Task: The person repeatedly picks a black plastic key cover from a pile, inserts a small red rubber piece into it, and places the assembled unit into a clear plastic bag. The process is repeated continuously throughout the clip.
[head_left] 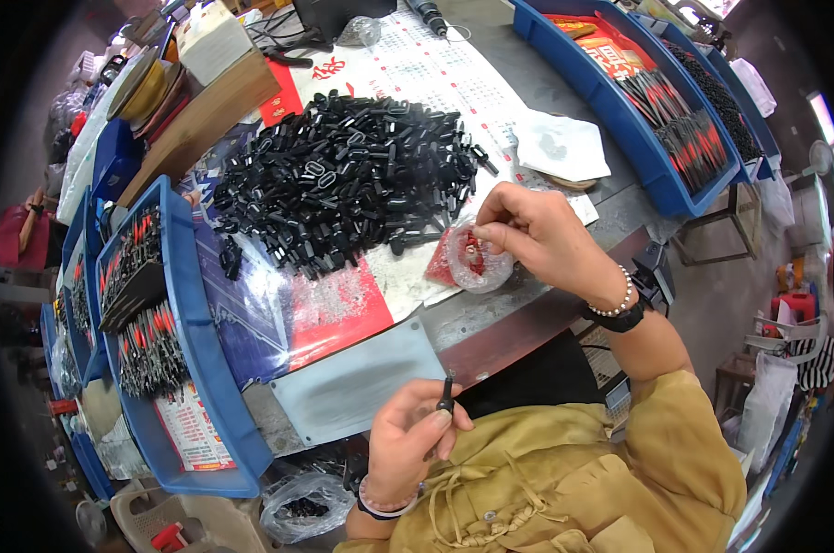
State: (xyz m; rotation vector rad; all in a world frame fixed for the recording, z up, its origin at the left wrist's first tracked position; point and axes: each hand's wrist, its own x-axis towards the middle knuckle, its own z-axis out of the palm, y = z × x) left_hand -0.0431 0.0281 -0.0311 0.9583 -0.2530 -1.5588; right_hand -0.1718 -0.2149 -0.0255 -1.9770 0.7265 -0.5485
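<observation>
My left hand is closed near the table's front edge. Between thumb and fingers it pinches a small black pointed part, tip upward. At the right, the fingertips of my right hand are pinched together at the mouth of a small see-through plastic bag with tiny red pieces inside. Whatever lies between those fingertips is too small or hidden to name. Beyond both hands spreads a big heap of small black plastic parts, some of them oval rings.
A blue tray with bundled black-and-red pieces stands at the left; another blue tray is at the back right. A pale metal plate lies at the front edge. A white pad rests right of the heap. Below hangs a plastic bag.
</observation>
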